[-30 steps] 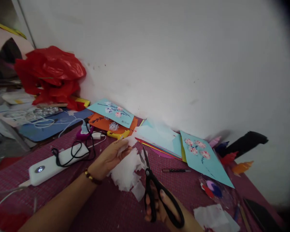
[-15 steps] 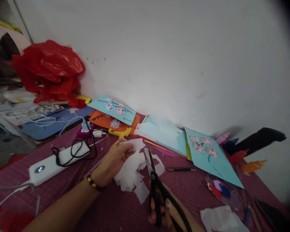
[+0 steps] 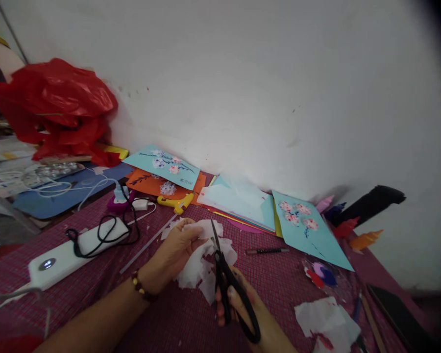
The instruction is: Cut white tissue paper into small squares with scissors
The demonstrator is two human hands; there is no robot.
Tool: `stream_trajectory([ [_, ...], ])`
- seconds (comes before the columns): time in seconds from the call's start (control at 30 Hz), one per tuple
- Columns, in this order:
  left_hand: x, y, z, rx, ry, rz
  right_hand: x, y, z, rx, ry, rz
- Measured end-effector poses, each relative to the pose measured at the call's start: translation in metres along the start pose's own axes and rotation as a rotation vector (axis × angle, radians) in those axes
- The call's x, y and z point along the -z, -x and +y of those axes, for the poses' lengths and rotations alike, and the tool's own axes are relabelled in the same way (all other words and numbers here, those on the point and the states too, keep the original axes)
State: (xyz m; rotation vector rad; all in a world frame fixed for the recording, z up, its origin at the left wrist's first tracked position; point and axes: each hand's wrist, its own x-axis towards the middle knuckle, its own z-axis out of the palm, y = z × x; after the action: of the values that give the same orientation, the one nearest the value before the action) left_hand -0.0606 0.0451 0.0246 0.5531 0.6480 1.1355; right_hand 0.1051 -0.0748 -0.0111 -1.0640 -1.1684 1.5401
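Observation:
My left hand (image 3: 174, 250) pinches a piece of thin white tissue paper (image 3: 202, 257) and holds it just above the maroon checked tablecloth (image 3: 161, 314). My right hand (image 3: 238, 304) grips black-handled scissors (image 3: 226, 284). Their blades point up and away, and the tips sit against the right edge of the tissue paper. A beaded bracelet (image 3: 141, 289) is on my left wrist.
Along the white wall lie teal cards with pink flowers (image 3: 305, 228), an orange card (image 3: 150, 184), a stack of coloured paper (image 3: 238, 201) and a yellow glue gun (image 3: 174, 202). A white power strip with a black cable (image 3: 77, 245) sits at left, a pen (image 3: 266, 251) and white scraps (image 3: 325, 321) at right, a red plastic bag (image 3: 55, 108) at far left.
The scissors have moved in against the tissue paper and their blades have come together. My left hand has shifted the paper slightly. The camera has panned a little.

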Motion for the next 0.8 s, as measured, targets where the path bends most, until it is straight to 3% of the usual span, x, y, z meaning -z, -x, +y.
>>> stream_trajectory([
  [0.33,-0.002,0.001,-0.001,0.015,0.007,0.002,-0.013,-0.005,-0.008,-0.039,-0.08,0.178],
  [0.5,0.002,0.001,0.011,0.088,-0.008,0.03,-0.013,-0.007,-0.008,-0.085,-0.138,0.216],
  [0.6,0.005,0.001,0.022,0.126,-0.141,0.024,-0.011,-0.005,-0.011,-0.089,-0.184,0.18],
  [0.8,0.007,-0.004,0.034,0.002,-0.177,0.069,-0.004,0.003,-0.014,-0.097,-0.27,0.003],
])
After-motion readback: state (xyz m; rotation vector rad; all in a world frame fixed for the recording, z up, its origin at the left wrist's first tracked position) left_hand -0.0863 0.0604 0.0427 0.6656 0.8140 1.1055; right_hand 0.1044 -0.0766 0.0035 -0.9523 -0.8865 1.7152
